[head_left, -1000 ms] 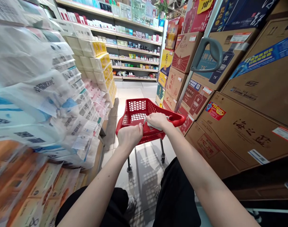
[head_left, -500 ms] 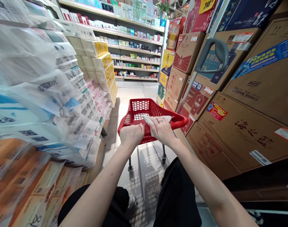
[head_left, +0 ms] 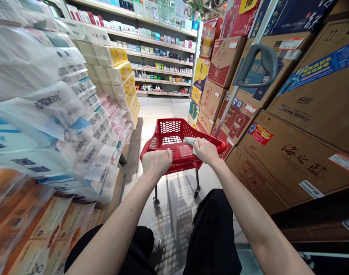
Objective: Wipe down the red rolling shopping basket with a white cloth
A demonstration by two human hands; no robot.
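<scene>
A red plastic shopping basket on a wheeled frame, a shopping cart (head_left: 170, 126), stands in front of my knees. My left hand (head_left: 157, 161) is wrapped round the left part of its handle bar. On the right part of the bar, my right hand (head_left: 205, 151) is closed on a pale grey cloth (head_left: 189, 141), pressing it against the red plastic. A clear-covered panel (head_left: 186, 151) shows on the bar between the hands. The cart's grid floor is visible, with nothing lying in it. Parts of the handle are hidden under my fingers.
Stacked tissue packs (head_left: 77, 110) line the left side. Cardboard boxes (head_left: 294, 152) are piled on the right, with a grey loop handle on a metal pole (head_left: 257, 65) before them. Shelves of small goods (head_left: 163, 57) stand beyond the tiled floor (head_left: 155, 111).
My right hand has slid the cloth to the right along the handle bar, uncovering the panel, and its fingers have curled. The left hand keeps its grip.
</scene>
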